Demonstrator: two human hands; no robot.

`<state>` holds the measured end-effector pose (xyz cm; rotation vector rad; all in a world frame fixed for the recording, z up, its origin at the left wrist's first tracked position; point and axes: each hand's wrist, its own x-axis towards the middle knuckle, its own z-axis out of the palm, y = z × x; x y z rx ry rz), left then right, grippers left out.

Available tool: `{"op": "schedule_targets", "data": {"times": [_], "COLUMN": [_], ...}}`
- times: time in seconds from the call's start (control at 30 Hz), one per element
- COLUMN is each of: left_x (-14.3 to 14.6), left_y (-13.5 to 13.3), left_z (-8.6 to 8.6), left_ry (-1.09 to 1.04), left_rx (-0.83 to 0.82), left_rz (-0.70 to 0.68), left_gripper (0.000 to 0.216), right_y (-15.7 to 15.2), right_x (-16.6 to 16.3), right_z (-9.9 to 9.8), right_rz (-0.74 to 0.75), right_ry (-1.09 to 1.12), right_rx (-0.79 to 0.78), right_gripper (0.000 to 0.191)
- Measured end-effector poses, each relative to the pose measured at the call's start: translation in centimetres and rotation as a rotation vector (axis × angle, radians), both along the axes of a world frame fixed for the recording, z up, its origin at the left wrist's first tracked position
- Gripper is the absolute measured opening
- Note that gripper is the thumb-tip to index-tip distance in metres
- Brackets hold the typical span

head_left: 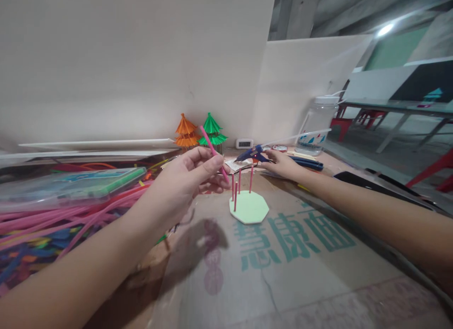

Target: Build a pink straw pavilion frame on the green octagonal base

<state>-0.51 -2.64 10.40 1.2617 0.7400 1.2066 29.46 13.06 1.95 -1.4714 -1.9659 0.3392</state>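
Pink straw (214, 153) pinched in left hand (187, 178) grip | right hand (283, 164) grip holds glue gun (253, 154) | base (249, 207) edge clear

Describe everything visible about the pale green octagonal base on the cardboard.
The green base is a flat, thin octagonal piece, foam-like in look, lying level on the printed cardboard. Four short pink sticks stand upright on it near its edges. Neither hand touches it; the left hand holds a pink straw just beside it.
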Motion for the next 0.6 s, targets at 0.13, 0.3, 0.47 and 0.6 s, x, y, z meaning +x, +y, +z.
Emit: {"op": "schedule_targets", "data": {"times": [0.13,0.3,0.47,0.6], "left_x": [0.0,-0.2,-0.5,-0.7], "left_y": [0.4,1.2,1.7,1.9], "left_z": [-0.2,-0.9,-1.2,-1.2], "left_ry": [-0.002,0.002,-0.026,-0.042], "left_rx": [0.003,0.048,0.042,0.057], "left_rz": [0.026,0.094,0.104,0.138], "left_gripper": [0.045,0.033,0.032,0.038], "right_y": [2.1,3.8,2.8,0.1], "right_x": [-1.0,-2.0,-1.7,-0.9], "right_z": [0.1,-0.4,0.2,1.7], "right_rz": [-0.068,-0.118,-0.112,-0.109], "right_ry": [-0.05,-0.064,-0.012,0.053], "right_rx": [-0.054,-0.076,-0.033,-0.011], "right_gripper": [0.051,0.033,0.021,0.032]}}
